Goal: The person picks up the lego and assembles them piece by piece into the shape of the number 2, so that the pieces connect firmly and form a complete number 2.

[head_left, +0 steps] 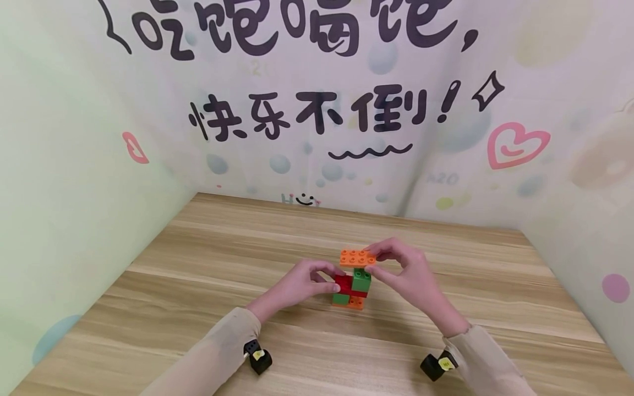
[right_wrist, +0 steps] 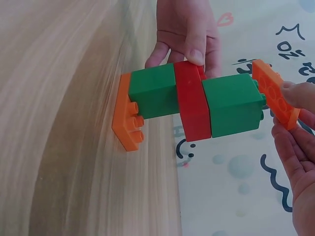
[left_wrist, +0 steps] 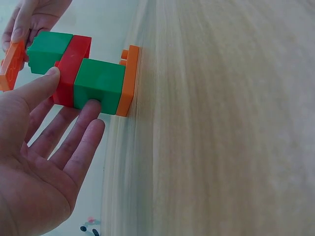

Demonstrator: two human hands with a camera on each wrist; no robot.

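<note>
A small stack of building bricks stands on the table. Its base is an orange plate (right_wrist: 124, 115), under a green block (left_wrist: 100, 81). Over that lies a red plate (right_wrist: 193, 105), and a second green block (head_left: 361, 282) sits at its right end, studs up. My left hand (head_left: 296, 283) steadies the stack, its thumb on the red plate's end and its fingers behind. My right hand (head_left: 413, 272) pinches another orange plate (head_left: 354, 257) by one end. This plate hangs tilted close over the upper green block's studs, its hollow underside showing in the right wrist view.
The stack stands on a wood-grain table (head_left: 238, 242). A white printed cloth (head_left: 297, 165) with dark writing forms the back wall, and pale walls rise at both sides. Small black cameras (head_left: 260, 360) are strapped at both wrists.
</note>
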